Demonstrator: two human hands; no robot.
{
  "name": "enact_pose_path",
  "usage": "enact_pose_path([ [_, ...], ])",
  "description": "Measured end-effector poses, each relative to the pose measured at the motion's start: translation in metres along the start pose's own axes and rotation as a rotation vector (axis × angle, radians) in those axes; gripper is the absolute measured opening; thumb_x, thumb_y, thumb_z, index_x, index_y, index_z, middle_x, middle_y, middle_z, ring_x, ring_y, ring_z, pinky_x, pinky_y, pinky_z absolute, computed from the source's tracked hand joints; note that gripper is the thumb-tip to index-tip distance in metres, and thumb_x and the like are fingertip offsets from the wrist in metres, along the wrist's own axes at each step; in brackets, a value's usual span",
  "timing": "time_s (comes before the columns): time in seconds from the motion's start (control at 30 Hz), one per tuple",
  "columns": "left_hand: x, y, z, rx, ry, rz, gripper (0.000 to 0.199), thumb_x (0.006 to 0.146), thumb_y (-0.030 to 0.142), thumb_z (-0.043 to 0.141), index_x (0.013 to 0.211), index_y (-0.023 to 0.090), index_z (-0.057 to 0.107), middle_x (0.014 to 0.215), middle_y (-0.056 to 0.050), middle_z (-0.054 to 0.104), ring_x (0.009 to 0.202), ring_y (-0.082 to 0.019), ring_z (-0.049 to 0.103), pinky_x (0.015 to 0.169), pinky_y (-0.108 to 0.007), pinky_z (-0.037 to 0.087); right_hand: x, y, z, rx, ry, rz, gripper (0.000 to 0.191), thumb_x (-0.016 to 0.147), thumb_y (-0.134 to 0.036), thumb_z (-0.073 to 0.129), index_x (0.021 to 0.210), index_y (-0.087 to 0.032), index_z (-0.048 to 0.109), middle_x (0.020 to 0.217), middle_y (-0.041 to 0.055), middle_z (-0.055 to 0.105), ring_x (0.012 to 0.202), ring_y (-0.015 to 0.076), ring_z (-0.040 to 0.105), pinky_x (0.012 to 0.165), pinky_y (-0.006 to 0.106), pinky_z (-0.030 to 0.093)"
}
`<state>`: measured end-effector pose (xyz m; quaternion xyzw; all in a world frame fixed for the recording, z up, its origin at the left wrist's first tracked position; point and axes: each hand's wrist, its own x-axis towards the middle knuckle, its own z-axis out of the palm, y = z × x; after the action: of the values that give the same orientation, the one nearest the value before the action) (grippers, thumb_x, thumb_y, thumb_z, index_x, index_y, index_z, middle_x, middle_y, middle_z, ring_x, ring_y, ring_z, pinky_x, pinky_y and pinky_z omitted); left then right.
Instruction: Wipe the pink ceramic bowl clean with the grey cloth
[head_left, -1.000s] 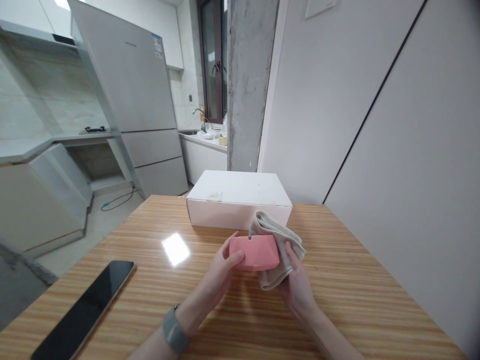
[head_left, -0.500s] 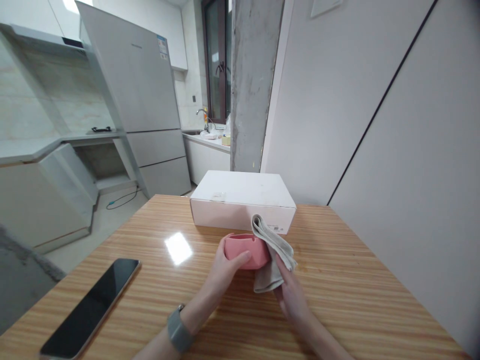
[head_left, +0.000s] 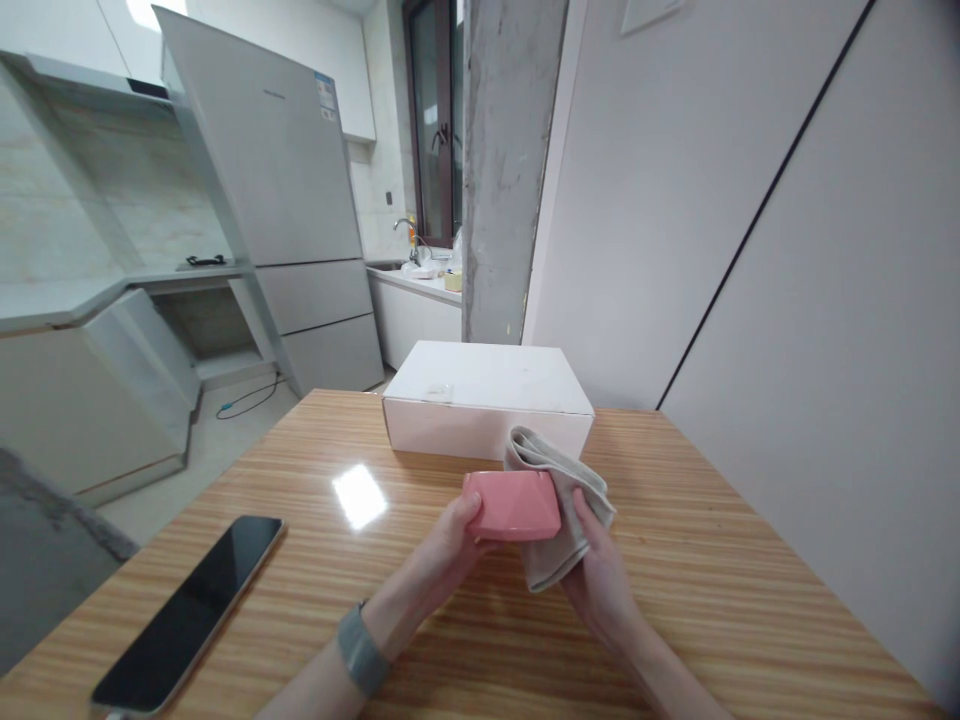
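Observation:
A pink faceted ashtray (head_left: 516, 506) with a notched rim is held above the table, its smooth side facing me. My left hand (head_left: 450, 540) grips its left end, thumb on the near side; the other fingers are partly hidden beneath. A folded light grey cloth (head_left: 559, 555) is in my right hand (head_left: 600, 575), pinched between thumb and fingers. The cloth meets the right end of the ashtray and covers part of it. Its upper fold stands up before the white box (head_left: 487, 380).
On the left of the wood-grain table (head_left: 315, 610) lies a black-screened phone (head_left: 191, 615). The white box stands at the table's far edge. Behind are a fridge (head_left: 262, 160), a sink counter (head_left: 416, 310) and a grey pillar (head_left: 510, 170); a pale wall (head_left: 675, 250) rises on the right.
The ashtray has turned so that more of its smooth side shows, and it has shifted slightly right. Both hands and the cloth have moved a little right with it.

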<state>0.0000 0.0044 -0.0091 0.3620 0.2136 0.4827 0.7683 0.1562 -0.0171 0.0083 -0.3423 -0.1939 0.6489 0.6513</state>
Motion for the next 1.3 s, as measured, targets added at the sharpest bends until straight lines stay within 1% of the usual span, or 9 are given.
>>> enact_pose_path([
  [0.13, 0.0, 0.004, 0.002, 0.08, 0.053, 0.018, 0.049, 0.077, 0.049, 0.067, 0.108, 0.011, 0.066, 0.106, -0.014, 0.069, 0.103, -0.028, 0.061, 0.092, -0.037, 0.044, -0.001, 0.004, 0.0, 0.007, 0.003, 0.012, 0.042, 0.072, -0.05, 0.071, 0.107, -0.026, 0.071, 0.115, 0.0002, 0.071, 0.123, 0.0267, 0.054, 0.102, 0.04, 0.046],
  [0.37, 0.007, 0.004, -0.003, 0.428, 0.392, 0.198, 0.061, 0.059, 0.033, 0.082, 0.112, 0.011, 0.06, 0.108, -0.014, 0.067, 0.096, -0.027, 0.06, 0.084, -0.034, 0.046, 0.0, 0.017, -0.004, -0.009, 0.133, 0.019, 0.041, 0.055, -0.047, 0.083, 0.089, -0.026, 0.076, 0.097, -0.0002, 0.077, 0.119, 0.0279, 0.058, 0.103, 0.04, 0.045],
  [0.43, 0.007, 0.003, -0.002, 0.39, 0.37, 0.18, 0.056, 0.065, 0.037, 0.078, 0.112, 0.012, 0.06, 0.11, -0.013, 0.067, 0.099, -0.027, 0.06, 0.086, -0.034, 0.045, 0.002, 0.016, -0.003, 0.002, 0.144, -0.005, 0.042, 0.054, -0.046, 0.084, 0.089, -0.025, 0.076, 0.098, -0.0005, 0.077, 0.12, 0.027, 0.057, 0.105, 0.038, 0.043],
  [0.57, 0.005, 0.007, 0.002, 0.192, 0.21, 0.11, 0.041, 0.084, 0.044, 0.056, 0.113, 0.015, 0.063, 0.118, -0.011, 0.065, 0.11, -0.025, 0.057, 0.091, -0.034, 0.043, 0.006, 0.005, 0.0, 0.03, 0.095, -0.044, 0.043, 0.061, -0.045, 0.081, 0.097, -0.024, 0.074, 0.106, 0.0004, 0.075, 0.123, 0.0253, 0.055, 0.103, 0.035, 0.044],
  [0.73, 0.0, 0.012, 0.006, 0.177, 0.176, 0.153, 0.043, 0.075, 0.034, 0.073, 0.112, 0.015, 0.064, 0.116, -0.012, 0.066, 0.107, -0.025, 0.058, 0.095, -0.035, 0.04, 0.005, -0.002, 0.001, 0.042, 0.012, 0.004, 0.045, 0.071, -0.048, 0.073, 0.109, -0.024, 0.069, 0.109, 0.0024, 0.074, 0.115, 0.0276, 0.061, 0.097, 0.041, 0.049],
  [0.9, -0.004, 0.004, 0.005, 0.03, -0.045, 0.012, 0.052, 0.076, 0.049, 0.068, 0.113, 0.014, 0.065, 0.116, -0.014, 0.066, 0.112, -0.03, 0.056, 0.097, -0.039, 0.04, 0.002, 0.002, 0.001, 0.039, -0.061, 0.022, 0.045, 0.076, -0.048, 0.069, 0.114, -0.025, 0.067, 0.113, 0.0035, 0.072, 0.115, 0.0272, 0.06, 0.097, 0.042, 0.048],
  [1.0, -0.003, 0.004, 0.004, 0.074, 0.008, 0.014, 0.053, 0.073, 0.05, 0.07, 0.111, 0.012, 0.065, 0.113, -0.014, 0.067, 0.11, -0.03, 0.058, 0.096, -0.039, 0.041, 0.001, 0.002, 0.003, 0.041, -0.066, 0.038, 0.045, 0.074, -0.048, 0.071, 0.113, -0.025, 0.068, 0.113, 0.003, 0.072, 0.116, 0.0271, 0.059, 0.097, 0.042, 0.048],
  [1.2, 0.003, 0.007, -0.002, 0.366, 0.235, 0.252, 0.061, 0.062, 0.038, 0.079, 0.114, 0.012, 0.06, 0.109, -0.013, 0.066, 0.097, -0.027, 0.06, 0.084, -0.035, 0.046, 0.0, 0.005, 0.002, 0.042, 0.06, 0.067, 0.043, 0.059, -0.046, 0.082, 0.095, -0.025, 0.074, 0.101, 0.0006, 0.076, 0.112, 0.028, 0.062, 0.096, 0.039, 0.049],
  [1.3, 0.003, 0.005, -0.002, 0.43, 0.292, 0.285, 0.058, 0.064, 0.033, 0.078, 0.115, 0.013, 0.059, 0.111, -0.013, 0.066, 0.096, -0.025, 0.06, 0.084, -0.033, 0.046, 0.001, 0.007, 0.0, 0.048, 0.121, 0.065, 0.041, 0.051, -0.043, 0.086, 0.087, -0.026, 0.076, 0.091, -0.0008, 0.078, 0.108, 0.0287, 0.065, 0.095, 0.04, 0.05],
])
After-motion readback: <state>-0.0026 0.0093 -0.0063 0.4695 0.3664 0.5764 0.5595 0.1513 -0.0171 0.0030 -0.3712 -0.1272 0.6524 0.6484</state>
